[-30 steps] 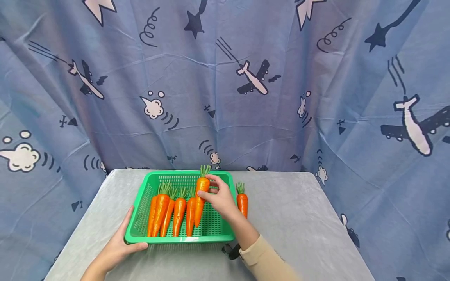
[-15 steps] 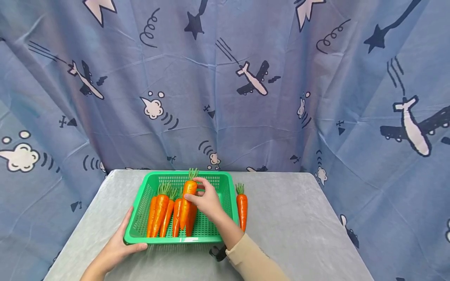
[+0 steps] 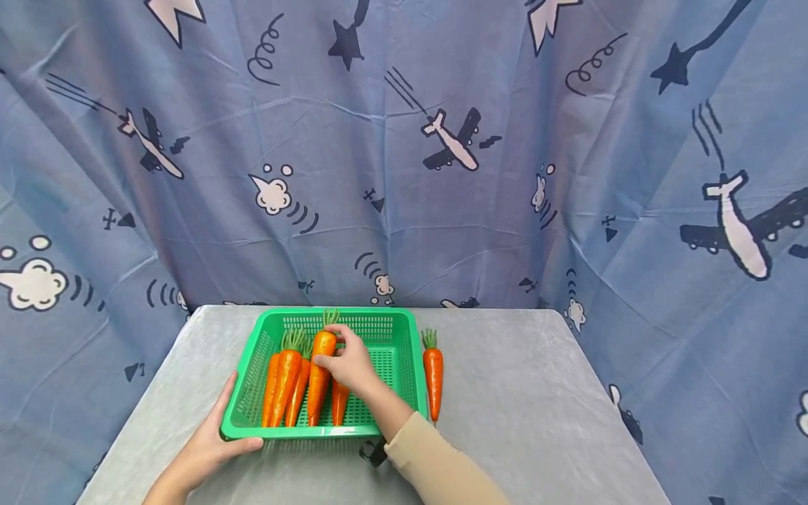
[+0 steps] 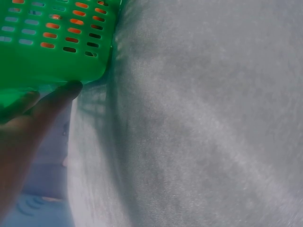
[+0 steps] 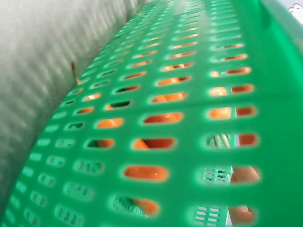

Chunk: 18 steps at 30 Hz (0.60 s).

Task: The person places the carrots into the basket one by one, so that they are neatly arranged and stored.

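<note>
My right hand (image 3: 350, 365) pinches a carrot (image 3: 318, 396) by its upper part, thumb on the near side. This carrot hangs low inside the green plastic basket (image 3: 328, 432), with its green stalks near the back wall, and overlaps a carrot behind it. To its left lie several other carrots (image 3: 287, 386), and one carrot (image 3: 339, 405) shows below my hand. My left hand (image 3: 205, 442) rests against the basket's near left corner, thumb along the front and fingers up the left side. In the right wrist view the slotted wall (image 5: 189, 99) mostly hides the carrots.
One carrot (image 3: 433, 382) lies on the grey cloth-covered table (image 3: 505, 393), just right of the basket. A blue patterned curtain (image 3: 404, 175) hangs behind and on both sides. A black wrist strap (image 3: 374, 452) hangs under my right wrist.
My right hand has moved left and slightly down with the carrot, from the basket's right half toward the carrots on the left. My left hand and the basket stay nearly still.
</note>
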### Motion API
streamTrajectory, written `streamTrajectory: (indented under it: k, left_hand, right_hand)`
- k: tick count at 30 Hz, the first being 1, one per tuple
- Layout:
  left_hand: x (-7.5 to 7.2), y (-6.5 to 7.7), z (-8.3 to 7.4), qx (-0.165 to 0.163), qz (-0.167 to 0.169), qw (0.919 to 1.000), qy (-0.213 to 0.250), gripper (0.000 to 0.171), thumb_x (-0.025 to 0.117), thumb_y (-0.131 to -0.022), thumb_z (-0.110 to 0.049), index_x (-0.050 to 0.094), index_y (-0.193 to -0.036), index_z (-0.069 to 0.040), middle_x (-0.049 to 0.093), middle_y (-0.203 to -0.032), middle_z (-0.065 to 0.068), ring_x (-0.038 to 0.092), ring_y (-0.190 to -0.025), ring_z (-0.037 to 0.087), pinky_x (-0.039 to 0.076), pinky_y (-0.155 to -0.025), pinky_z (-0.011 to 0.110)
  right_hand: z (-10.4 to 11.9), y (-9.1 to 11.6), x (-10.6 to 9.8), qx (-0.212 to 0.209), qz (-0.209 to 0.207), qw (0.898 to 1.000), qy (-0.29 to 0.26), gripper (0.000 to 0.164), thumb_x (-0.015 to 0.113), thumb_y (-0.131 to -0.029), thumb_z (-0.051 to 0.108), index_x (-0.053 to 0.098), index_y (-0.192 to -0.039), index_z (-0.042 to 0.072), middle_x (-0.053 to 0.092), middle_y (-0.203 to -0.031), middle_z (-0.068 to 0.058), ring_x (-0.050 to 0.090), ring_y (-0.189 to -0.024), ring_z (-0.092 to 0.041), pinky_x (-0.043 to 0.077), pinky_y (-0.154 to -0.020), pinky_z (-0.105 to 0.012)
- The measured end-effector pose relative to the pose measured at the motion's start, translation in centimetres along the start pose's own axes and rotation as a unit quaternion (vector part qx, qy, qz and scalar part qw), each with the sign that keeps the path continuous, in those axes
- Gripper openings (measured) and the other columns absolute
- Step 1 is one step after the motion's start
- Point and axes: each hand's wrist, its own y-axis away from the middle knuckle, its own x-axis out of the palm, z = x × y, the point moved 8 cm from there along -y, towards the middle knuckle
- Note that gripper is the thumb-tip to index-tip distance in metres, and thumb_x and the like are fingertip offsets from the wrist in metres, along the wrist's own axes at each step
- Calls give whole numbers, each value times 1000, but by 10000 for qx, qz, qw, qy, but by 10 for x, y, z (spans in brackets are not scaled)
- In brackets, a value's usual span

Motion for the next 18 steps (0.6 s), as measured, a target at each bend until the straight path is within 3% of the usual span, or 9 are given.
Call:
streamTrajectory:
  k: [5, 11, 18]
  left_hand:
    - [-2, 1, -1, -35, -45, 9999, -116, 122, 80, -83, -2, -6, -163, -34, 3, -167, 24, 49, -121, -6, 44, -91, 13]
    - [-1, 0, -1, -55, -11, 9999, -141, 121, 80, -83, -3, -7, -163, -30, 3, -167, 24, 50, -121, -5, 45, -91, 13]
    - [-1, 0, -1, -20, -33, 9998, -206, 122, 80, -83, -3, -7, -164, -29, 5, -167, 25, 50, -121, -6, 44, -91, 12]
  right_hand:
    - [-4, -5, 9, 15, 9, 9999, 129, 55, 81, -84, 6, 60, -134, 17, 59, -122, -9, 66, -89, -20, 57, -66, -33]
    - [-12, -4, 26, 100, 95, 9991, 390, 54, 82, -84, 5, 61, -132, 18, 60, -119, -6, 62, -82, -15, 56, -63, -33]
    - [-24, -3, 39, 188, 13, 9936, 1114, 56, 83, -84, 10, 60, -134, 21, 61, -116, -5, 61, -87, -17, 55, -66, -33]
